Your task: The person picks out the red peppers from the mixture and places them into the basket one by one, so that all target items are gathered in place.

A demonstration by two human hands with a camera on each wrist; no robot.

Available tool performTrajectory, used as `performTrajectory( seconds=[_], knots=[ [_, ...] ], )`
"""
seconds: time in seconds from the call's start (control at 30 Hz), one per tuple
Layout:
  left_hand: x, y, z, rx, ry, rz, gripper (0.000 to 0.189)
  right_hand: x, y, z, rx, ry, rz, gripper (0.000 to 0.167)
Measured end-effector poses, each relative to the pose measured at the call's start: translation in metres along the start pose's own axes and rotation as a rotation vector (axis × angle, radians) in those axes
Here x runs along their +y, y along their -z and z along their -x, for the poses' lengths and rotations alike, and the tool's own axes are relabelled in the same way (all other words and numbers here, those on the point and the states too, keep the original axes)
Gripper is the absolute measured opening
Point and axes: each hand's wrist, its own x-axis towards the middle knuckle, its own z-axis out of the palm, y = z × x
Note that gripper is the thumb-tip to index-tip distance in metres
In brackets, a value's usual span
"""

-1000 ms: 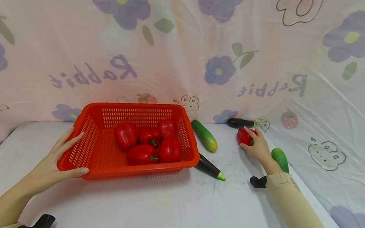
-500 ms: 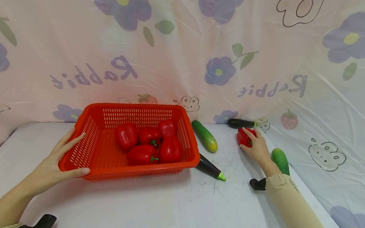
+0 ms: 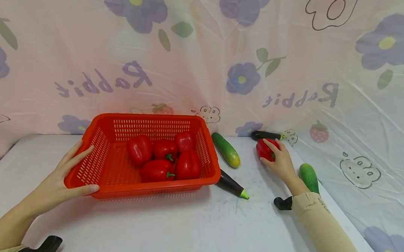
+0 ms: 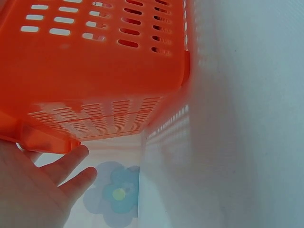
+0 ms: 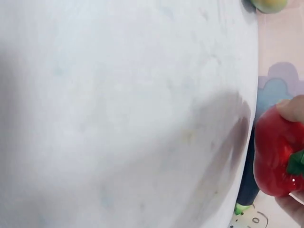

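My left hand [image 3: 55, 181] rests at the left end of a red plastic basket [image 3: 131, 192], its fingers spread and straight against the rim. From the left wrist view, the fingers [image 4: 71, 164] lie beside the slotted basket wall [image 4: 90, 71]. Several red bell peppers [image 3: 157, 171] sit in the basket, mostly toward its right side. At the back right, my right hand [image 3: 281, 163] grips another red bell pepper [image 3: 264, 149] between thumb and fingers. In the right wrist view this pepper [image 5: 270, 147] shows its green stem and appears raised, with a shadow on the table.
A cucumber [image 3: 226, 149] and a dark eggplant [image 3: 231, 184] lie right of the basket, the eggplant partly under its rim. Another eggplant [image 3: 264, 136] lies by the back curtain. A second cucumber [image 3: 309, 177] is near the table's right edge, partly behind my right forearm.
My right hand has closed more firmly round the pepper and moved it slightly left and up. My left hand and the basket stay in place.
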Motion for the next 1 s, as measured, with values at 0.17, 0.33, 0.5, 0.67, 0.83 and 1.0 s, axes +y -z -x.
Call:
performTrajectory(
  seconds=[0.17,0.33,0.5,0.67,0.83,1.0],
  knots=[
    [0.001,0.000,-0.001,-0.005,-0.004,0.014,0.096,-0.005,-0.002,0.001,0.017,0.033,-0.004,0.070],
    [0.001,0.000,-0.001,0.002,-0.004,0.004,0.096,-0.012,-0.001,0.002,0.021,0.049,-0.011,0.071],
    [0.001,0.000,-0.001,0.004,0.008,-0.015,0.096,-0.020,-0.001,0.001,0.044,0.098,-0.020,0.070],
    [0.000,0.000,0.000,0.001,0.015,-0.022,0.096,-0.028,-0.003,0.000,0.081,0.154,-0.036,0.067],
    [0.000,0.002,0.000,-0.005,0.019,-0.020,0.096,-0.035,-0.003,0.000,0.090,0.177,-0.044,0.067],
    [-0.001,0.002,-0.001,-0.011,0.027,-0.035,0.096,-0.042,-0.003,0.001,0.122,0.221,-0.041,0.067]
  ],
)
